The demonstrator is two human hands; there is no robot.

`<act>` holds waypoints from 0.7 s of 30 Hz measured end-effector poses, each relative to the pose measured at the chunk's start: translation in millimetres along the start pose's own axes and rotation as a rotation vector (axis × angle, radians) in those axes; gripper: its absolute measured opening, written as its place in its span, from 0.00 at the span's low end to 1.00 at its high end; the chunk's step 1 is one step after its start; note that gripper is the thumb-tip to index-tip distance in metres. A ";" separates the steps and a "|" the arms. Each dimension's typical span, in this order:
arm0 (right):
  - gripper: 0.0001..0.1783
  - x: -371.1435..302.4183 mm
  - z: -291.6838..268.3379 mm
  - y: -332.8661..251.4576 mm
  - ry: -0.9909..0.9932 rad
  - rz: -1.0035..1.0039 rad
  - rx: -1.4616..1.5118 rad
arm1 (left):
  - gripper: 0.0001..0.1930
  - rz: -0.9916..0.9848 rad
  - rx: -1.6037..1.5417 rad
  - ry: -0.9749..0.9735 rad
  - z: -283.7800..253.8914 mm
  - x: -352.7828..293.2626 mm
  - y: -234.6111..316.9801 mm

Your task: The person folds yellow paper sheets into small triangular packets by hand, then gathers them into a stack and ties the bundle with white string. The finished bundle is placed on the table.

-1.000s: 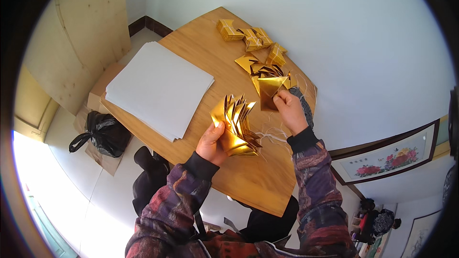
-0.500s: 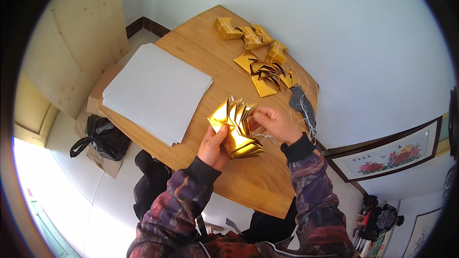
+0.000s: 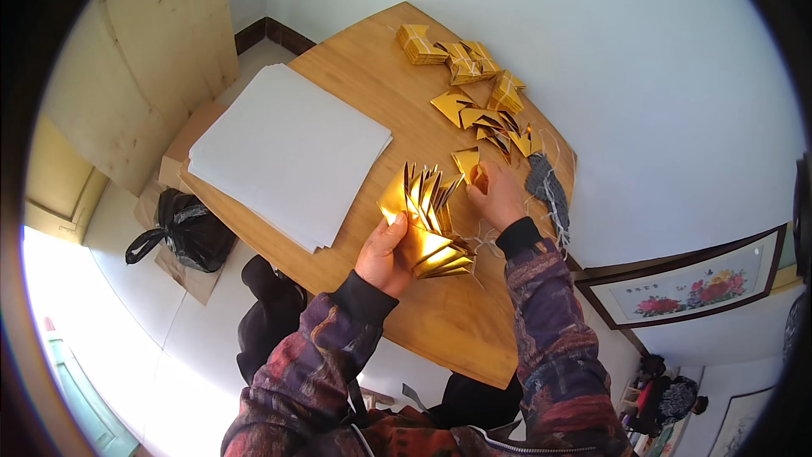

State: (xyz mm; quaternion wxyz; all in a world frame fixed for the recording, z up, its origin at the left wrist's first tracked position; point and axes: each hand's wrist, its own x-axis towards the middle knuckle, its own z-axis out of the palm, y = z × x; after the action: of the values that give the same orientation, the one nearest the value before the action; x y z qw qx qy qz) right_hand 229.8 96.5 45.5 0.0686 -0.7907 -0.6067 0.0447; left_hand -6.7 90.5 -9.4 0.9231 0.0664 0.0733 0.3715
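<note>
Some square bundles of shiny gold paper (image 3: 420,45) tied with white string look done, up at one o'clock. Between one and two o'clock, folded gold paper pieces (image 3: 454,106) lie loose, so they seem left over. Near the clock's middle, the left hand (image 3: 382,256) pinches a fanned gold paper stack (image 3: 436,256), not tied yet. The right hand (image 3: 497,195) pinches one flat gold piece (image 3: 464,161). The dark-framed flower picture (image 3: 694,283) near four o'clock has writing too small to read.
</note>
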 end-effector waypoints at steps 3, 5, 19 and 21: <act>0.30 -39.5 -8.9 -27.1 0.078 0.018 0.344 | 0.24 0.006 0.036 -0.052 -0.1 0.6 -0.3; 0.34 -64.4 -15.0 -46.3 0.078 -0.111 0.345 | 0.24 0.059 0.023 -0.080 2.7 0.5 -5.8; 0.27 -63.2 -61.7 -41.1 -0.309 -0.036 1.060 | 0.24 0.023 0.062 -0.042 -2.2 -3.8 -6.3; 0.28 -17.9 -49.5 -25.5 -0.150 0.060 0.902 | 0.24 0.014 0.048 -0.052 -2.6 -4.5 -6.8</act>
State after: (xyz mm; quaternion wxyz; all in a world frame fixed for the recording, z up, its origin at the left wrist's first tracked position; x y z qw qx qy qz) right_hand 208.5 83.1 98.2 0.3606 -0.6934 -0.5068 0.3637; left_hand -5.8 82.7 -12.8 0.9203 0.0984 0.0578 0.3743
